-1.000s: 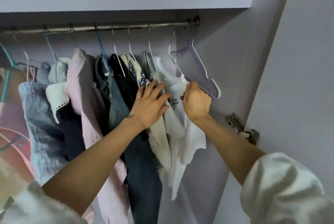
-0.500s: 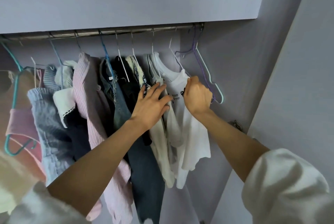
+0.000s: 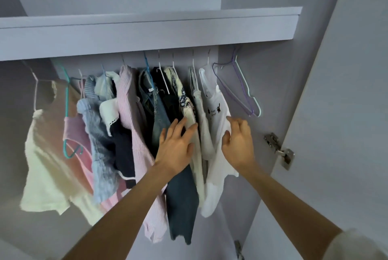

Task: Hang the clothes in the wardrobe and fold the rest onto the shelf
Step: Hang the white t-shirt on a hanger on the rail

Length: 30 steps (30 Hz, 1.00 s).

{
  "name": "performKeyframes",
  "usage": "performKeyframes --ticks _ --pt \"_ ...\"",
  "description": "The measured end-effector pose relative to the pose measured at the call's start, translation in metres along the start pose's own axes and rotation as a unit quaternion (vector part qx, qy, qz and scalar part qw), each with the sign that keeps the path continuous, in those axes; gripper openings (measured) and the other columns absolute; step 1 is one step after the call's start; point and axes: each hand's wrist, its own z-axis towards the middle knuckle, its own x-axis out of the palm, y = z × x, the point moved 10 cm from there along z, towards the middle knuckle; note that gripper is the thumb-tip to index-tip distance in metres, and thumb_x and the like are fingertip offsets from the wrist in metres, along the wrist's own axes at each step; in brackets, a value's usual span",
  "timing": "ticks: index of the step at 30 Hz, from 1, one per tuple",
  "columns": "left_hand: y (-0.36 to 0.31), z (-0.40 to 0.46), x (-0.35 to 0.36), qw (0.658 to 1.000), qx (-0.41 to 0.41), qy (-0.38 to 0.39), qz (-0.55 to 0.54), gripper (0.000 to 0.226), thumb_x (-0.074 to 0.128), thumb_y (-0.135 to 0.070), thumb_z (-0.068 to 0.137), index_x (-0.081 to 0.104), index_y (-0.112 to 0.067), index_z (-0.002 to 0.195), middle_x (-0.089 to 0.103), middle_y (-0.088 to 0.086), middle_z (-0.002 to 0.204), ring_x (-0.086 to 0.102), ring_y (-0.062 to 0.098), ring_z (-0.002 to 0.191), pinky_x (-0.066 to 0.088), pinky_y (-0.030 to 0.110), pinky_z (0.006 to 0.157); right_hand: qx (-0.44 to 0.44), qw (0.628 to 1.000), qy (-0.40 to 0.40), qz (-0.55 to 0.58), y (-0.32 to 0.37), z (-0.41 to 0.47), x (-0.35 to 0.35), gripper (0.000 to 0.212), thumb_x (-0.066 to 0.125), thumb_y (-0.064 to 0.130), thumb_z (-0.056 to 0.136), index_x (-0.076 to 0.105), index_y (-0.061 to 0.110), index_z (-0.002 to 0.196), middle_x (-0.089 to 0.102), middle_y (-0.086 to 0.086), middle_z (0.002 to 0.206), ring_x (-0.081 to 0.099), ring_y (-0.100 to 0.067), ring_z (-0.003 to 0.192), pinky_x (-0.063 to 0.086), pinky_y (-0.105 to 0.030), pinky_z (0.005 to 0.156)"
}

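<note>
The left hand [image 3: 175, 146] reaches in with its fingers straight and spread, the fingertips pressing into the hanging clothes where a cream top [image 3: 194, 134] meets the dark garments beside it. It holds nothing. The right hand [image 3: 238, 143] lies against the white tee [image 3: 216, 125], fingers loosely bent and apart, the thumb tucked at the fabric's edge; I cannot tell whether any cloth is pinched under it. Both forearms are bare, and a pale sleeve [image 3: 357, 245] shows at the lower right corner.

Under the left wrist hang dark jeans [image 3: 182, 201] and, just left of them, a pink striped shirt [image 3: 134, 134]. Further left come a navy piece with a white lace collar [image 3: 110, 113], a light blue knit [image 3: 98, 150], a pink top [image 3: 76, 131] on a teal hanger [image 3: 67, 100], and a cream tee [image 3: 46, 167] at the end of the row, blurred. The white tee, with a small black print on its chest, is the last garment on the right.

Just beyond it two bare hangers [image 3: 241, 89], one purple and one pale blue, hang together near the side wall. A metal hinge [image 3: 279, 150] sits on the door [image 3: 346, 92] to the right. Above everything runs the shelf [image 3: 147, 35], whose front edge hides the rail; only the hanger hooks show beneath it.
</note>
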Motion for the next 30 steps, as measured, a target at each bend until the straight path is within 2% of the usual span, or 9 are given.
performKeyframes --ticks 4,7,11,13,16,20,21,26,30 --pt "0.023 -0.057 0.001 0.997 -0.062 0.024 -0.04 0.053 0.045 -0.029 0.096 0.027 -0.029 0.146 0.019 -0.001 0.155 0.015 0.019 0.143 0.015 0.044 0.115 0.0 0.99 0.14 0.022 0.02 -0.053 0.032 0.03 0.043 0.007 0.093 0.056 0.005 0.12 0.056 -0.016 0.118 0.051 -0.032 0.11 0.043 -0.041 0.094" --pt "0.044 -0.099 -0.006 0.99 -0.12 0.047 -0.058 0.05 0.046 -0.028 0.096 0.034 -0.027 0.144 0.026 -0.001 0.152 0.025 0.019 0.139 0.019 0.043 0.114 -0.034 0.972 0.229 0.043 0.049 -0.09 0.05 0.024 0.041 0.008 0.095 0.056 0.005 0.114 0.06 -0.014 0.109 0.057 -0.028 0.101 0.046 -0.031 0.088" --pt "0.069 -0.153 -0.026 0.982 -0.174 0.034 -0.068 0.041 0.048 -0.023 0.095 0.046 -0.023 0.136 0.042 -0.001 0.141 0.048 0.023 0.122 0.034 0.038 0.106 -0.087 0.951 0.287 0.075 0.089 -0.118 0.064 0.026 0.042 0.009 0.095 0.055 0.006 0.117 0.06 -0.011 0.108 0.057 -0.026 0.101 0.044 -0.027 0.084" --pt "0.084 -0.194 -0.043 0.972 -0.223 0.009 -0.069 0.04 0.049 -0.022 0.094 0.048 -0.023 0.134 0.047 -0.003 0.136 0.049 0.021 0.121 0.035 0.033 0.103 -0.123 0.934 0.32 0.102 0.12 -0.133 0.075 0.024 0.043 0.01 0.095 0.055 0.005 0.115 0.061 -0.011 0.109 0.058 -0.027 0.102 0.046 -0.03 0.085" --pt "0.107 -0.273 -0.061 0.947 -0.32 -0.01 -0.043 0.042 0.049 -0.023 0.095 0.046 -0.023 0.136 0.044 -0.002 0.14 0.048 0.023 0.123 0.035 0.034 0.104 -0.174 0.897 0.378 0.149 0.17 -0.172 0.093 0.027 0.043 0.009 0.095 0.055 0.005 0.119 0.061 -0.009 0.12 0.055 -0.026 0.111 0.042 -0.03 0.093" --pt "0.109 -0.409 -0.092 0.879 -0.473 -0.059 -0.007 0.042 0.049 -0.026 0.095 0.045 -0.024 0.137 0.044 -0.003 0.142 0.048 0.021 0.124 0.037 0.036 0.104 -0.261 0.813 0.481 0.196 0.235 -0.267 0.115 0.031 0.044 0.009 0.094 0.052 0.007 0.124 0.06 -0.011 0.119 0.053 -0.025 0.114 0.038 -0.034 0.097" --pt "0.106 -0.426 -0.096 0.868 -0.492 -0.065 0.002 0.042 0.048 -0.026 0.095 0.045 -0.024 0.137 0.044 -0.004 0.142 0.048 0.021 0.124 0.037 0.035 0.104 -0.273 0.803 0.49 0.201 0.242 -0.279 0.115 0.032 0.044 0.009 0.094 0.053 0.007 0.125 0.06 -0.01 0.12 0.053 -0.025 0.114 0.038 -0.033 0.098" --pt "0.044 -0.618 -0.149 0.74 -0.657 -0.123 0.078 0.041 0.048 -0.025 0.095 0.046 -0.024 0.136 0.046 -0.004 0.14 0.046 0.02 0.124 0.033 0.032 0.103 -0.407 0.66 0.584 0.241 0.322 -0.441 0.086 0.032 0.045 0.009 0.095 0.054 0.005 0.125 0.059 -0.012 0.121 0.056 -0.025 0.112 0.04 -0.031 0.096" --pt "-0.049 -0.759 -0.184 0.616 -0.759 -0.166 0.134 0.04 0.047 -0.026 0.096 0.046 -0.023 0.136 0.046 -0.004 0.14 0.046 0.02 0.126 0.035 0.033 0.101 -0.499 0.538 0.628 0.258 0.366 -0.578 0.03 0.03 0.043 0.014 0.097 0.054 0.008 0.124 0.058 -0.009 0.123 0.056 -0.023 0.109 0.042 -0.029 0.093"
